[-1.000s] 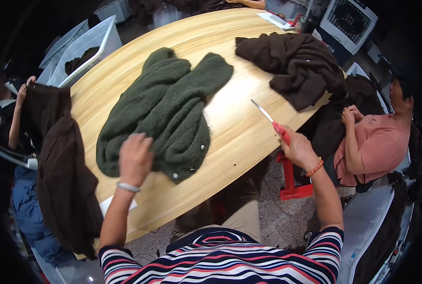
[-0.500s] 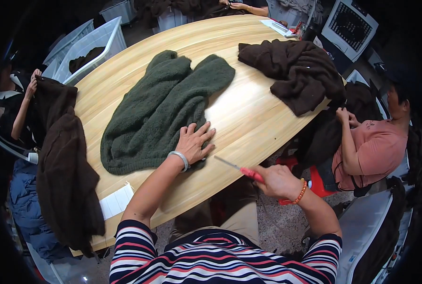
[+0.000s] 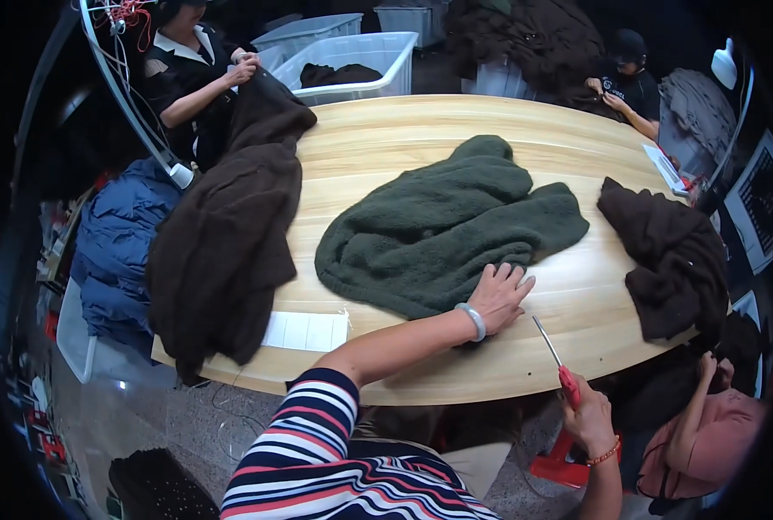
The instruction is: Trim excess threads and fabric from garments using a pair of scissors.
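While the left hand [image 3: 499, 296] lies flat, fingers spread, on the near hem of the green sweater [image 3: 443, 230], the right hand [image 3: 587, 418] is clenched round the red handle of the scissors [image 3: 556, 360] just off the table [image 3: 386, 147] edge. To trim well, I judge, keep the fleece pinned taut and blades clear of the knuckles. Sweater lies mid-table, long axis from near-left to far-right; scissor tips point up-left toward the left hand
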A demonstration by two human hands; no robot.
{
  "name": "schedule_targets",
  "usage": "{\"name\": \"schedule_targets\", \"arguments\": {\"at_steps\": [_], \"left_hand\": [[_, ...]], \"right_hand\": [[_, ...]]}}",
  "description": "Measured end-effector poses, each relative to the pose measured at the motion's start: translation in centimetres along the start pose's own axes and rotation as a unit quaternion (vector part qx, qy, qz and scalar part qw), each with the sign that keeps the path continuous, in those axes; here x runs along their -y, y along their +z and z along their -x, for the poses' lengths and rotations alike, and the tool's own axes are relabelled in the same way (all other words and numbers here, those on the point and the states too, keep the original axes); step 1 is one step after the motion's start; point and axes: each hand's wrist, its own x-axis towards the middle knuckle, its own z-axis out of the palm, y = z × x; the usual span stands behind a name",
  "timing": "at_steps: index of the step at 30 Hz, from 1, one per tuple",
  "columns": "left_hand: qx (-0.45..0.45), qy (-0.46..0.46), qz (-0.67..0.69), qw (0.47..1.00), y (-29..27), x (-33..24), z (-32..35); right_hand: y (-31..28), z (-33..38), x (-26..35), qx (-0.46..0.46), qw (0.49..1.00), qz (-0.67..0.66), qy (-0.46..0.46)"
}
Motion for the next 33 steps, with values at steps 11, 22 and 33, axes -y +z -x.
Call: {"name": "schedule_targets", "arguments": {"at_steps": [11,22,33], "left_hand": [[-0.03,-0.13,0.263,0.956,4.1,4.6,1.4],[0.032,-0.183,0.43,0.883,3.1,2.9,2.3],[-0.181,-0.018,0.243,0.953,-8.6,4.9,8.3]], "right_hand": [[-1.2,-2.6,2.2,0.104,0.994,0.019,0.024],[-0.1,-1.9,2.6,0.148,0.989,0.016,0.008],[-0.4,0.3,2.5,-0.016,0.996,-0.082,-0.017]]}}
